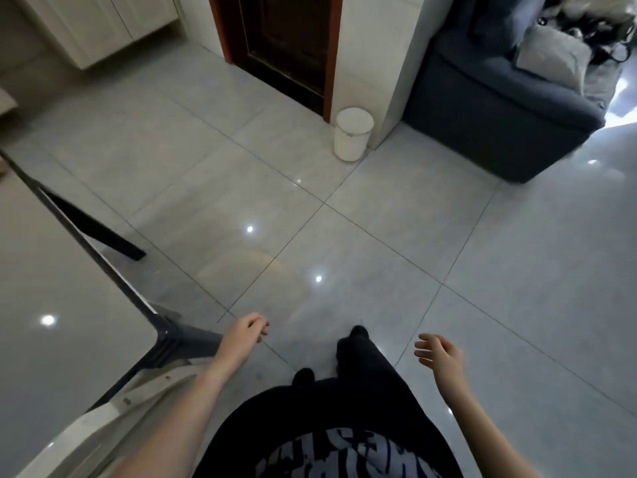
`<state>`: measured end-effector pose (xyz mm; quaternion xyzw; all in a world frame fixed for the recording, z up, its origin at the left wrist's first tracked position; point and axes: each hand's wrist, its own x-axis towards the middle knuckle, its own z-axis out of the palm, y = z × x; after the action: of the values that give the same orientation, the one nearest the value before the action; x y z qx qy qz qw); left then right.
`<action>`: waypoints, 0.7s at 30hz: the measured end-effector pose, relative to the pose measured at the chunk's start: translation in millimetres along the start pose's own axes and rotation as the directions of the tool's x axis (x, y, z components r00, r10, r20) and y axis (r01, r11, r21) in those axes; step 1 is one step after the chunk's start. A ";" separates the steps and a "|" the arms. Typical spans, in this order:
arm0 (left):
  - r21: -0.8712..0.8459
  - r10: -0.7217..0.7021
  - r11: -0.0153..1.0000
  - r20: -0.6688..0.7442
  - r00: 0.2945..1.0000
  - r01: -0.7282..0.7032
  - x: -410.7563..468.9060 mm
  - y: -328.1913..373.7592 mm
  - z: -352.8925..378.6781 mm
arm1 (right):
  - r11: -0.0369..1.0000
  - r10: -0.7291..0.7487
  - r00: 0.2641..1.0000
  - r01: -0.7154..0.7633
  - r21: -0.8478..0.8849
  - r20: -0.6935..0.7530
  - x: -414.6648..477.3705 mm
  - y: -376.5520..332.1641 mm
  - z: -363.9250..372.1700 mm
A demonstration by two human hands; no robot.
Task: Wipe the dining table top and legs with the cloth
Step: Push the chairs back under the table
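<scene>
Here, both the left hand (245,328) and right hand (438,351) hang loosely curled, holding nothing.

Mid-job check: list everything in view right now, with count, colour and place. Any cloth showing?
dining table top: one, glossy grey, left side
table legs: two showing, black, splayed out from under the top
cream furniture part: one, lower left beside the table corner; cannot tell what it is
bin: one, white, on the floor by the wall corner
door: one, dark brown with a red-brown frame, top centre
sofa: one, dark blue, top right
cushion: one, grey, on the sofa
cabinet: one, cream, top left
floor: light grey tiles, shiny
cloth: none in view
left hand: empty, fingers loosely curled, near the table corner
right hand: empty, fingers relaxed
trouser legs: two, black, bottom centre
</scene>
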<state>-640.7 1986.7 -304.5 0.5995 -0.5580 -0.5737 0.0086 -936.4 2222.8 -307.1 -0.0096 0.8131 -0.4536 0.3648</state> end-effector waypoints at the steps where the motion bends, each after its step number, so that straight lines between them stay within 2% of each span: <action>1: -0.023 0.003 1.000 -0.018 1.000 -0.003 9.4 11.5 5.0 | 1.000 -0.008 1.000 0.008 -0.008 0.015 17.2 -11.7 -0.9; 8: -0.234 -0.156 0.965 -0.145 0.977 0.119 56.5 67.7 32.1 | 0.986 -0.035 0.973 0.071 -0.151 0.228 151.6 -124.8 34.0; 11: -0.324 -0.206 0.939 -0.257 0.944 0.116 50.8 85.6 40.0 | 0.969 -0.057 0.931 0.139 -0.205 0.360 184.8 -176.6 65.2; 13: -0.427 -0.293 0.889 -0.250 0.923 0.166 52.1 86.3 45.4 | 0.953 -0.060 0.898 0.182 -0.242 0.437 205.4 -204.9 89.9; 17: -0.574 -0.477 0.790 -0.352 0.806 0.216 57.2 82.1 54.7 | 0.921 -0.067 0.817 0.271 -0.278 0.573 236.7 -248.6 139.0; 21: -0.653 -0.548 0.725 -0.354 0.758 0.219 74.9 89.1 52.2 | 0.895 -0.066 0.749 0.336 -0.293 0.659 261.5 -287.3 194.9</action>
<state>-756.9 1935.1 -315.1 0.8065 -0.1905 -0.5160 0.2168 -1101.5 1820.7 -308.9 -0.3244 0.7097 -0.2878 0.5552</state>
